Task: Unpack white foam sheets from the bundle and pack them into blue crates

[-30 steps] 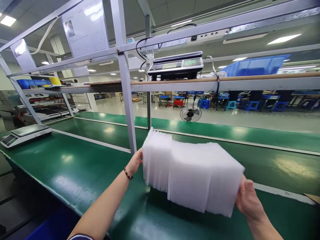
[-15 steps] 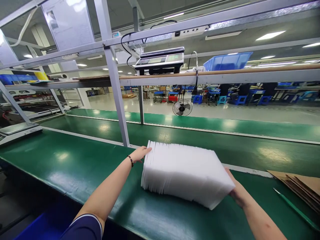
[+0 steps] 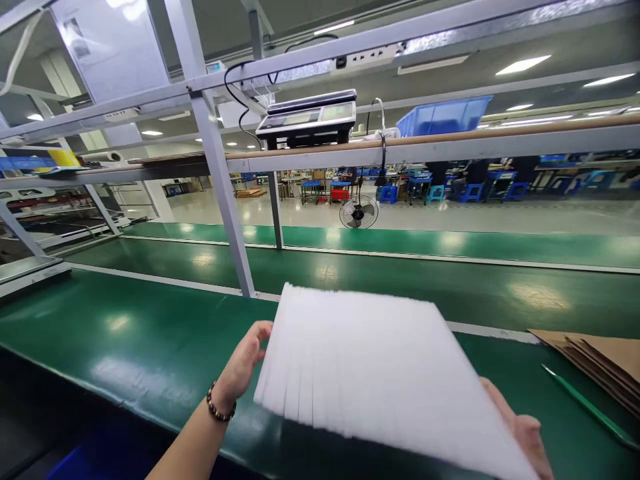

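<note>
A thick stack of white foam sheets is held up close to me above the green work surface, its broad top face tilted towards the camera. My left hand, with a bead bracelet on the wrist, presses against the stack's left end with fingers curved. My right hand supports the right end from below; only part of the palm and fingers shows behind the sheets.
A metal frame post stands just behind the stack. Flattened brown cardboard and a green stick lie at the right. A weighing scale and a blue bin sit on the upper shelf. A fan stands beyond the belt.
The stack, resting low on the surface half a second ago, has come up and nearer to me, tipping its top face into view. Both hands moved back with it.
</note>
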The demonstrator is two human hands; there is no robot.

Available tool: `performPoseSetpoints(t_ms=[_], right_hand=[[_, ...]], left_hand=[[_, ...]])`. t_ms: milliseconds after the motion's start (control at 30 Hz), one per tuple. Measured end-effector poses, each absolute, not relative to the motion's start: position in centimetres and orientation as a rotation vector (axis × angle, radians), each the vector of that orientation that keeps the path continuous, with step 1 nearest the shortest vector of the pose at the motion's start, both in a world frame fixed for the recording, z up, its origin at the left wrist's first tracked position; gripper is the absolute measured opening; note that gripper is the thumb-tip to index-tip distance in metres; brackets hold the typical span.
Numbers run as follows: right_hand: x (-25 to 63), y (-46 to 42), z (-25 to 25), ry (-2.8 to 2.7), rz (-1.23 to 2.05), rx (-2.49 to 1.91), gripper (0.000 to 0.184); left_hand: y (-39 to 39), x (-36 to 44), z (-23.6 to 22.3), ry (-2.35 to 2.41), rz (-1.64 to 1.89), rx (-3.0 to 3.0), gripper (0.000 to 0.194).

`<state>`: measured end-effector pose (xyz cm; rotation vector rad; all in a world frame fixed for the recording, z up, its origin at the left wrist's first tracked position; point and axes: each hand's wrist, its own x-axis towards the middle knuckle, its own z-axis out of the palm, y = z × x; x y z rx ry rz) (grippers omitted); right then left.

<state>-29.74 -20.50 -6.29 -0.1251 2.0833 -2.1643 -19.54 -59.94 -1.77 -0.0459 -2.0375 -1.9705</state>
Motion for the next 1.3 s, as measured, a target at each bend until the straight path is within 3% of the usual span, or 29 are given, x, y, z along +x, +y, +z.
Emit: performPoseSetpoints(t_ms=[100, 167, 300, 533, 633, 933, 1300], right_hand=[[-28.4, -20.7, -8.0, 2.136, -2.063, -0.031, 0.062], [-28.4, -20.9, -8.1, 2.192, -1.991, 0.028, 0.055], [-28.8, -21.3, -5.3, 2.012, -1.938, -0.039, 0.058], [-27.2, -22.2, -1.3, 2.149, -1.528, -0.345, 0.065], [-26.9, -21.9, -1.6, 2.034, -1.530, -0.332, 0.069], [-27.9, -22.4, -1.5, 2.160, -1.478, -0.351, 0.076], [-27.7, -22.1, -3.1, 1.896, -1.682, -0.122, 0.056]], left_hand=[[-60.2, -18.7, -4.7, -2.228, -1.930, 0.239, 0.037], [-60.4, -19.1, -5.7, -2.208, -1.990, 0.387, 0.045], [-60.8, -19.8, -4.6, -2.205, -2.121, 0.425, 0.063], [-60.7, -17.6, -2.6, -2.505, -2.003, 0.518, 0.073], [-60.9, -16.8, -3.4, -2.628, -1.776, 0.556, 0.075], [-59.3, -16.2, -3.2, -2.887, -0.456, 0.026, 0.069], [-58.2, -16.9, -2.7, -3.068, -0.220, -0.230, 0.068]])
